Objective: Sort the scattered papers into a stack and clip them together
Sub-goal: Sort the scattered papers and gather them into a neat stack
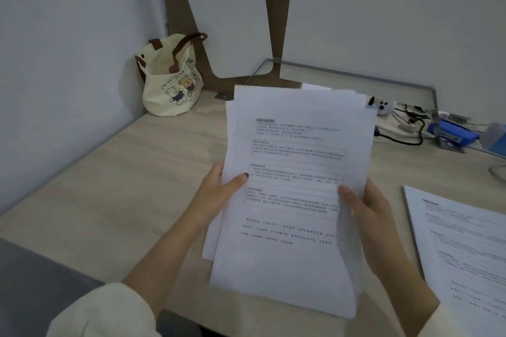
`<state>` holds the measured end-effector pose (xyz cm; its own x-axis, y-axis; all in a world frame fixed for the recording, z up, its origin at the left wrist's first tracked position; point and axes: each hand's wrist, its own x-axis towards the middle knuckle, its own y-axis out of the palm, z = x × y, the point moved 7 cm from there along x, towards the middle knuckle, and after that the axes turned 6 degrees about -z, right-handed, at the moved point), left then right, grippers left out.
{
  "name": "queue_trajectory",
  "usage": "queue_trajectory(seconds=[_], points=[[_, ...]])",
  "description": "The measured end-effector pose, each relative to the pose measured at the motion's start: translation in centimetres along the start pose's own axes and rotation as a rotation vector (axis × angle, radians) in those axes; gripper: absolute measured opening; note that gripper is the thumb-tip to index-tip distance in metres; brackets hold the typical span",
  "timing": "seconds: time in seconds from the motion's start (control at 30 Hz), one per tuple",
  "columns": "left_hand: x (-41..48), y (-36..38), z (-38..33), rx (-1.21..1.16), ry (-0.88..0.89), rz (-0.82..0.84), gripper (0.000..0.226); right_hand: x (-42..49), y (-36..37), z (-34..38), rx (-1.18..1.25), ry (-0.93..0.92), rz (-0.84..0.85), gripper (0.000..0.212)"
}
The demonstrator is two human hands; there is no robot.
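A loose bundle of printed white papers (pixel 290 145) is held up above the desk, its sheets unevenly aligned with edges sticking out at the top and left. My left hand (pixel 219 194) grips the bundle's left edge, thumb on the front sheet. My right hand (pixel 367 216) grips the right edge, thumb on the front too. Another printed sheet (pixel 462 249) lies flat on the desk at the right. No clip is visible in either hand.
The light wooden desk (pixel 137 172) meets the wall corner, where a cream tote bag (pixel 171 82) with bear prints stands. At the back right a glass shelf (pixel 356 76) spans cables, a white device (pixel 384 108) and a blue stapler (pixel 454 133).
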<state>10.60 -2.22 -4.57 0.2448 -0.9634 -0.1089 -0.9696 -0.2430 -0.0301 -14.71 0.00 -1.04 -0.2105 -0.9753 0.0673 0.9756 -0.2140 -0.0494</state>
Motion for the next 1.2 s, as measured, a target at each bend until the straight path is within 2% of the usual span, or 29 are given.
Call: queue_trajectory(seconds=[0.1,0.23,0.3,0.4,0.57,0.67,0.8,1.03,1.2], points=[[-1.3,0.2,-3.9,-0.114,0.149,-0.054,0.022,0.4,-0.6,4.4,0.043,-0.191,-0.026,0.027],[-3.2,0.6,-7.0,-0.212,0.310,-0.076,0.024,0.3,-1.5,7.3,0.113,-0.301,-0.014,0.030],[-3.8,0.8,-6.5,-0.220,0.324,-0.078,0.022,0.2,-1.6,6.3,0.102,-0.257,0.022,0.034],[-4.5,1.6,-4.3,-0.188,0.270,-0.073,0.023,-0.3,-1.4,2.9,0.038,-0.162,0.049,0.028],[-5.9,2.6,-3.8,-0.163,0.276,-0.086,0.026,-1.2,-2.2,1.4,0.076,-0.121,-0.009,0.021],[-6.6,3.0,-3.2,-0.138,0.258,-0.108,0.026,-1.5,-2.8,0.7,0.073,-0.095,-0.019,0.026],[-7.2,4.0,-2.1,-0.121,0.212,-0.107,0.026,-2.1,-3.3,-1.2,-0.025,0.032,0.004,0.029],[-7.9,9.8,-2.6,-0.085,0.154,0.034,0.023,-1.9,-10.0,0.2,-0.216,0.004,-0.174,0.008],[-8.5,15.9,-1.5,-0.038,0.094,0.123,0.021,-2.7,-17.1,-2.3,-0.311,0.186,-0.205,0.012]])
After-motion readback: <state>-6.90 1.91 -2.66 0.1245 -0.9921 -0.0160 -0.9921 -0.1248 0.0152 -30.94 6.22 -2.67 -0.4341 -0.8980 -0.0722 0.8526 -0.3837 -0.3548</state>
